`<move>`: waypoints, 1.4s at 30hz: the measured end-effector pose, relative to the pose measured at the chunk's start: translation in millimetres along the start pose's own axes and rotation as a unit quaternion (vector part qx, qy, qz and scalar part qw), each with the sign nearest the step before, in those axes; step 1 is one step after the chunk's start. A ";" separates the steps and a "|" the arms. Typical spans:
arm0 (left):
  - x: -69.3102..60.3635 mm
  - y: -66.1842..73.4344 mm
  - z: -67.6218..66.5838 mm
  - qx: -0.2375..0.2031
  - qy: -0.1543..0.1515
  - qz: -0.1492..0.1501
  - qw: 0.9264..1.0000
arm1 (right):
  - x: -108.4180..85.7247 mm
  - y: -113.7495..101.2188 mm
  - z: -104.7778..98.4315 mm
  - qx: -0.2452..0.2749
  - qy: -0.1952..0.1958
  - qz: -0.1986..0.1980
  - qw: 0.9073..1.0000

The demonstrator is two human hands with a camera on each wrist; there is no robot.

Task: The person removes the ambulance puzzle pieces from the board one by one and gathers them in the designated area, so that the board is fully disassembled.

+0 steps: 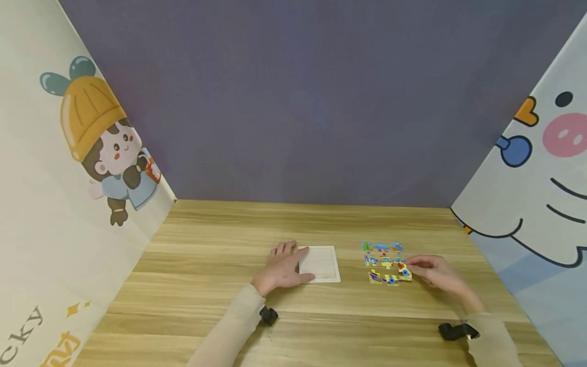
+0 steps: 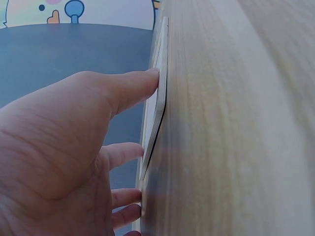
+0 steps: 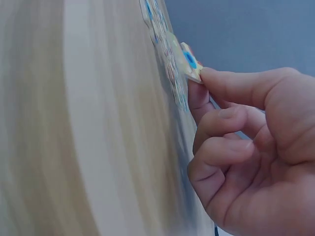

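Note:
A white square puzzle tray with a raised border lies flat on the table. At its left side my left hand is spread, and the left wrist view shows the thumb touching the tray's edge. My right hand pinches a yellow corner puzzle piece with a blue round mark between thumb and index finger. In the right wrist view that puzzle piece is tilted up off the table, while the other fingers are curled beneath. Several colourful puzzle pieces lie in rough rows left of this hand.
The wood-grain table ends at a dark grey-blue wall. Printed cartoon panels stand on the left and right. A black wrist camera sits on the left sleeve, another on the right.

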State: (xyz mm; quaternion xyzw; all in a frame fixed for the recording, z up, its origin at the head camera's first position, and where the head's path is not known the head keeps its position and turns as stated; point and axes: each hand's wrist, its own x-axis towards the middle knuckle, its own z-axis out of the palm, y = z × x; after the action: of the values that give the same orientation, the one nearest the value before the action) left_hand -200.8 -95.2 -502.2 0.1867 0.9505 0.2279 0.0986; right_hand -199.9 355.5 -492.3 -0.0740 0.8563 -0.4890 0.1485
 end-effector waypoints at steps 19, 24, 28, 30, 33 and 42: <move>-1.4 2.9 1.4 0.010 0.006 0.011 1.000 | -5.3 12.5 -7.3 -0.033 -0.005 0.031 0.999; -1.5 4.2 -0.2 0.030 0.000 0.001 1.000 | -6.6 13.4 -7.1 -0.075 -0.003 0.038 0.996; -2.3 3.9 -2.3 0.019 0.002 0.004 1.000 | -5.6 7.1 -6.3 -0.122 0.005 0.020 0.992; -1.9 3.0 -2.3 0.014 0.004 0.007 1.000 | -5.2 4.6 -5.7 -0.148 0.010 0.008 0.989; -2.0 2.2 -2.1 0.014 0.006 0.010 1.000 | -4.0 3.9 -3.9 -0.166 0.015 0.007 0.986; -0.9 0.8 -1.0 0.019 0.008 0.006 1.000 | -3.1 4.6 -0.8 -0.154 0.023 0.014 0.988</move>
State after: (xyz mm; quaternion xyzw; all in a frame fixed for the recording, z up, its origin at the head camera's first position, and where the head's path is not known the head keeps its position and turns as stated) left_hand -200.1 -95.3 -500.8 0.1929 0.9541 0.2121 0.0864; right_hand -197.2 359.3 -495.3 -0.0727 0.9255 -0.3511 0.1223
